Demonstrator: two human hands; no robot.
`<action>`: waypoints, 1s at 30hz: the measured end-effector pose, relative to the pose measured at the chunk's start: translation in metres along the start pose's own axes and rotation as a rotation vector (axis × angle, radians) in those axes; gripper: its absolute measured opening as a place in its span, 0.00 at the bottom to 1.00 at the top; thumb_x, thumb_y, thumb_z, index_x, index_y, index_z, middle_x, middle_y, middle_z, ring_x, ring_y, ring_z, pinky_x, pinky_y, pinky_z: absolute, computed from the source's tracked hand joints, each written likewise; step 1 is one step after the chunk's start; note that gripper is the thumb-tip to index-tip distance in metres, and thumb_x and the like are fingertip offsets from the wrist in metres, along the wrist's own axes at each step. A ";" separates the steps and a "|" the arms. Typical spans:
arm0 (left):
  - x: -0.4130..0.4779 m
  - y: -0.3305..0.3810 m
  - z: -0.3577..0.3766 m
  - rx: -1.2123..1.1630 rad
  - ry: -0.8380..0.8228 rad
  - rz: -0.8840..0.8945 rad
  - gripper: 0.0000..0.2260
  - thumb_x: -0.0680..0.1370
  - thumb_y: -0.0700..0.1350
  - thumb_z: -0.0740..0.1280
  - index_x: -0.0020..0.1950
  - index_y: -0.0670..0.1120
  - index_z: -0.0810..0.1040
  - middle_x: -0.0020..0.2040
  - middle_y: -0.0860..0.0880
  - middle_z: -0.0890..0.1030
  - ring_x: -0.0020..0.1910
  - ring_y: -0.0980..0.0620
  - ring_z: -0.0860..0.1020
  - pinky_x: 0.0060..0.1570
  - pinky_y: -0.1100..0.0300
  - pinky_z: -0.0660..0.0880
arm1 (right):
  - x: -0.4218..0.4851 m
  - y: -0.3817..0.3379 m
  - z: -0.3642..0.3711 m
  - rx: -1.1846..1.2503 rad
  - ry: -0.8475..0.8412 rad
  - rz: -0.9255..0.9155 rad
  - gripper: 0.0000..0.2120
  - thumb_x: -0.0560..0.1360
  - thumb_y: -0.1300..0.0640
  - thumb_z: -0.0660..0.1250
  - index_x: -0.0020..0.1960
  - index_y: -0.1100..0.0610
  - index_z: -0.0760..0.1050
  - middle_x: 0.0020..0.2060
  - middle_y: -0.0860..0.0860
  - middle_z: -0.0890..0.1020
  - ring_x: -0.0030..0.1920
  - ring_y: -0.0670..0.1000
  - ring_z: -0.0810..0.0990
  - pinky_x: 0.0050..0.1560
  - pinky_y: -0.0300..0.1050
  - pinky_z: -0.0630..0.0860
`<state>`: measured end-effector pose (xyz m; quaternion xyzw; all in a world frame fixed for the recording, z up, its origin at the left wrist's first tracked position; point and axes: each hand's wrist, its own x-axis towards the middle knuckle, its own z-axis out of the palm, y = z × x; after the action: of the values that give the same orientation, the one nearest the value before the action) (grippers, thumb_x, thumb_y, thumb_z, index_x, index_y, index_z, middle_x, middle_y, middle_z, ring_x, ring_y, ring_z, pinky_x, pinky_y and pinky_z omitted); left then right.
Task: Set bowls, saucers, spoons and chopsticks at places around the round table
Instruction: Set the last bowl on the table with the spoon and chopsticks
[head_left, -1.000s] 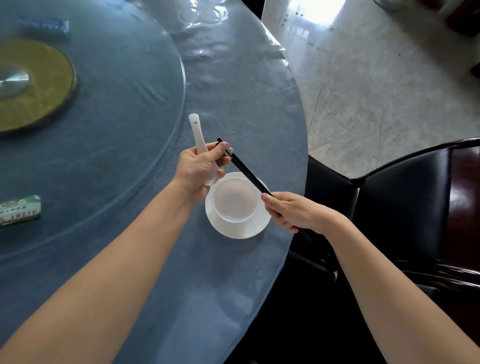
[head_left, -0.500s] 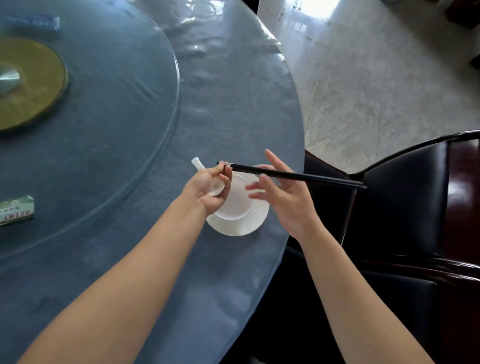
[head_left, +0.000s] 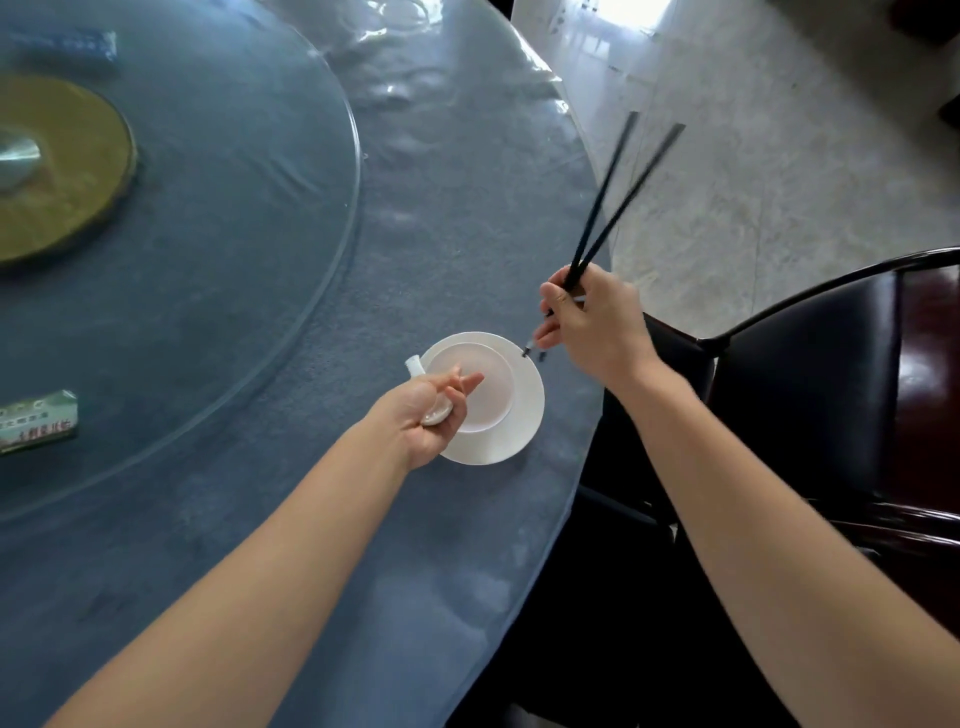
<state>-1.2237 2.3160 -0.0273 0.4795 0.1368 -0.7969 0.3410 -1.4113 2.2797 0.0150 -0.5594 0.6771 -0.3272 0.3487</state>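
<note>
1. On the far left, a small green packet (head_left: 36, 421) lies on the glass turntable (head_left: 218, 218) of the round table (head_left: 441, 571); it plays no part in this step.
2. The left hand (head_left: 421, 410) is curled around a white spoon (head_left: 423, 397), whose handle end pokes out beside the bowl's left rim. The hand hangs over the left part of the bowl (head_left: 480, 387).
3. The bowl sits inside the saucer (head_left: 524, 410), near the table's right edge, in front of a dark chair (head_left: 810, 384).
4. The right hand (head_left: 597, 322) is clenched on a pair of black chopsticks (head_left: 613, 192). Their tips point down, just beside the saucer's upper right rim; I cannot tell whether they touch the cloth. The upper ends are splayed apart and blurred.
5. Step in hand, as I judge it: finishing this one place, with bowl and saucer down and spoon and chopsticks not yet laid.
6. Next, the chopsticks likely need squaring up and laying flat to the right of the saucer, and the spoon setting in the bowl or beside it.
7. Half a second earlier both hands shared the chopsticks, held level above the bowl. Now the right hand alone has them, swung steeply upright, and the left hand has dropped lower over the bowl.
</note>
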 end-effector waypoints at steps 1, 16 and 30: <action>-0.002 0.001 -0.005 0.018 0.016 0.022 0.03 0.82 0.36 0.62 0.52 0.36 0.73 0.46 0.40 0.80 0.20 0.59 0.73 0.19 0.70 0.71 | 0.008 0.002 -0.003 -0.250 -0.064 0.013 0.09 0.80 0.59 0.63 0.41 0.56 0.72 0.35 0.56 0.82 0.29 0.54 0.84 0.30 0.47 0.81; -0.008 0.001 -0.044 0.196 0.125 0.099 0.07 0.79 0.37 0.68 0.44 0.34 0.78 0.42 0.42 0.82 0.23 0.60 0.74 0.21 0.71 0.72 | 0.009 0.045 0.059 -1.144 -0.607 0.044 0.09 0.73 0.72 0.60 0.37 0.63 0.65 0.39 0.55 0.68 0.38 0.57 0.71 0.38 0.48 0.69; 0.001 0.005 -0.049 0.330 0.180 0.236 0.03 0.78 0.36 0.70 0.47 0.36 0.80 0.34 0.45 0.83 0.24 0.59 0.75 0.23 0.68 0.73 | 0.013 0.057 0.071 -1.012 -0.465 -0.075 0.10 0.78 0.61 0.59 0.58 0.60 0.73 0.44 0.55 0.73 0.45 0.62 0.78 0.39 0.50 0.71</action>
<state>-1.1874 2.3387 -0.0520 0.6105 -0.0226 -0.7171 0.3353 -1.3836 2.2720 -0.0724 -0.7381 0.6346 0.1586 0.1650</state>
